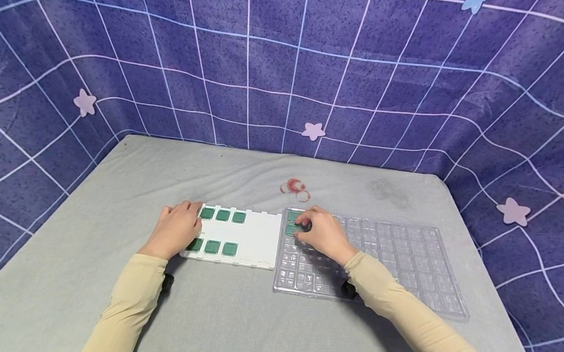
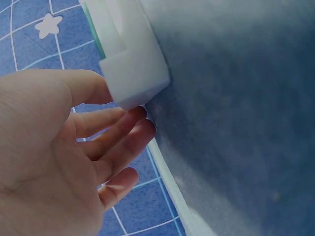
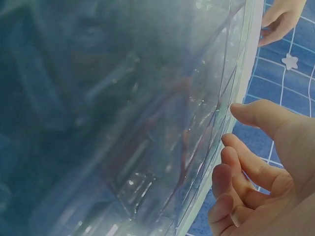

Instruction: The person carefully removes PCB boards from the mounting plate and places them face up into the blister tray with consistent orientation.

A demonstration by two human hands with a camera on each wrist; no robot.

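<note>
In the head view my left hand (image 1: 174, 228) grips the left end of a flat white tray (image 1: 259, 238), its thumb on one side and fingertips at the edge in the left wrist view. Three small green square circuit boards (image 1: 222, 215) sit along the tray's far edge and three more (image 1: 212, 247) along the near edge. My right hand (image 1: 324, 232) reaches over a clear plastic compartment tray (image 1: 412, 257), thumb and bent fingers apart. Its fingertips are beside two green circuit boards (image 1: 292, 230) in the leftmost column. No board shows between them in the right wrist view.
The two trays lie side by side on a grey cloth-covered table (image 1: 217, 316). A red printed mark (image 1: 295, 186) is on the cloth behind them. A blue grid-patterned curtain with star shapes (image 1: 313, 131) stands around the table's back and sides.
</note>
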